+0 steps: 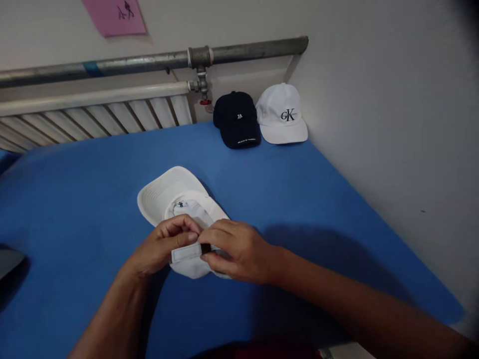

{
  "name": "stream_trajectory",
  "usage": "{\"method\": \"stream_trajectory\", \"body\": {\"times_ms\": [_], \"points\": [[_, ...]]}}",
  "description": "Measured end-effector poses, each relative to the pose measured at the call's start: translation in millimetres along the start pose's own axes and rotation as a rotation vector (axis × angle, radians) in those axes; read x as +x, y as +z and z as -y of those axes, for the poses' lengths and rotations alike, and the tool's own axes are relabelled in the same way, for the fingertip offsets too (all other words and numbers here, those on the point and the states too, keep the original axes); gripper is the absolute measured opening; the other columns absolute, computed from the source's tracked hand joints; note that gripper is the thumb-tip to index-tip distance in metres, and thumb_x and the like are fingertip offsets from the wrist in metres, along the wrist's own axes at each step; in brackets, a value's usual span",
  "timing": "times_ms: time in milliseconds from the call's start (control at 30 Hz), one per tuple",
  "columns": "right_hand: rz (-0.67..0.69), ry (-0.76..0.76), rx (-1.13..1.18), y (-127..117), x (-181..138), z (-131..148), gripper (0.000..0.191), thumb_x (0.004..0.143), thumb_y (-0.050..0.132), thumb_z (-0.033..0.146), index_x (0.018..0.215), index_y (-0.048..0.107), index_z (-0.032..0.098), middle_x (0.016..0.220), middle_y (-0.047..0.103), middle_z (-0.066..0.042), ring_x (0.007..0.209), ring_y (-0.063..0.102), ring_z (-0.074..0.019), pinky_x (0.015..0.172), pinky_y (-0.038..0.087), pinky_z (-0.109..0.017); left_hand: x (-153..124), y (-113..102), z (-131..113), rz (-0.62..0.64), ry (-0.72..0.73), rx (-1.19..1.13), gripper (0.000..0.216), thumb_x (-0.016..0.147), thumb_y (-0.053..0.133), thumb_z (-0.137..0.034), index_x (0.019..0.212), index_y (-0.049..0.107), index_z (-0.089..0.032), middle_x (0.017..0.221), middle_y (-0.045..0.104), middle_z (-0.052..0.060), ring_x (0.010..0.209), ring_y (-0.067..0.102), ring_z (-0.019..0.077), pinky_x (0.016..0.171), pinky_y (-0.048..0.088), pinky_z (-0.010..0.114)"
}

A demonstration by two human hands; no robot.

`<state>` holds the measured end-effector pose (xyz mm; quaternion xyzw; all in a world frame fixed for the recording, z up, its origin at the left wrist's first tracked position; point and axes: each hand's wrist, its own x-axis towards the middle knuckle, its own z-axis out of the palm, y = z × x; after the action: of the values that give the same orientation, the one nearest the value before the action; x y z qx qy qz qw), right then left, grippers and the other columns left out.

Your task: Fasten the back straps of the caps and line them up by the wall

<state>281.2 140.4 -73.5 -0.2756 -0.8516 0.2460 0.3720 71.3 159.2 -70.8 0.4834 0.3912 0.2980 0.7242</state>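
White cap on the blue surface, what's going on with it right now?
A person has the white cap lying flattened on the blue surface, brim pointing away. The left hand and right hand both pinch its back strap at the near edge. A navy cap and a lettered white cap sit apart by the wall.

Folded-flat white cap (168, 194) with small dark logo, brim away, rear strap (185, 253) nearest, on blue cloth (299, 199).

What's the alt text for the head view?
The left hand and right hand pinch the back strap of a white cap lying brim-away on a blue surface. A navy cap and a lettered cap sit side by side in the far corner.
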Motion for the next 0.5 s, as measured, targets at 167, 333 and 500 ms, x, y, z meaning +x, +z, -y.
{"method": "stream_trajectory", "body": {"times_ms": [167, 333, 500], "points": [[-0.018, -0.014, 0.046, -1, -1, -6, 0.013, 0.086, 0.056, 0.014, 0.098, 0.060, 0.016, 0.085, 0.066, -0.005, 0.078, 0.061, -0.0140, 0.073, 0.050, -0.026, -3, -9, -6, 0.033, 0.053, 0.076, 0.028, 0.087, 0.062, -0.043, 0.085, 0.066, -0.015, 0.080, 0.062, 0.004, 0.071, 0.054, 0.0115, 0.064, 0.043, 0.020], [-0.009, 0.083, 0.060, 0, -3, -13, 0.016, 0.081, 0.059, 0.013, 0.096, 0.059, 0.018, 0.082, 0.063, -0.002, 0.072, 0.059, -0.0134, 0.070, 0.047, -0.025, -9, -17, -9, 0.128, -0.028, 0.200, 0.018, 0.085, 0.065, -0.032, 0.089, 0.061, -0.016, 0.078, 0.056, 0.001, 0.067, 0.048, 0.0104, 0.059, 0.038, 0.021], [-0.019, 0.097, 0.049, 4, -3, -16, 0.019, 0.078, 0.057, 0.010, 0.094, 0.058, 0.019, 0.079, 0.061, -0.001, 0.068, 0.056, -0.0127, 0.066, 0.045, -0.025, -13, -20, -15, 0.176, -0.046, 0.283, 0.010, 0.081, 0.062, -0.019, 0.090, 0.058, -0.017, 0.077, 0.054, 0.000, 0.067, 0.047, 0.0107, 0.057, 0.037, 0.021]]}}
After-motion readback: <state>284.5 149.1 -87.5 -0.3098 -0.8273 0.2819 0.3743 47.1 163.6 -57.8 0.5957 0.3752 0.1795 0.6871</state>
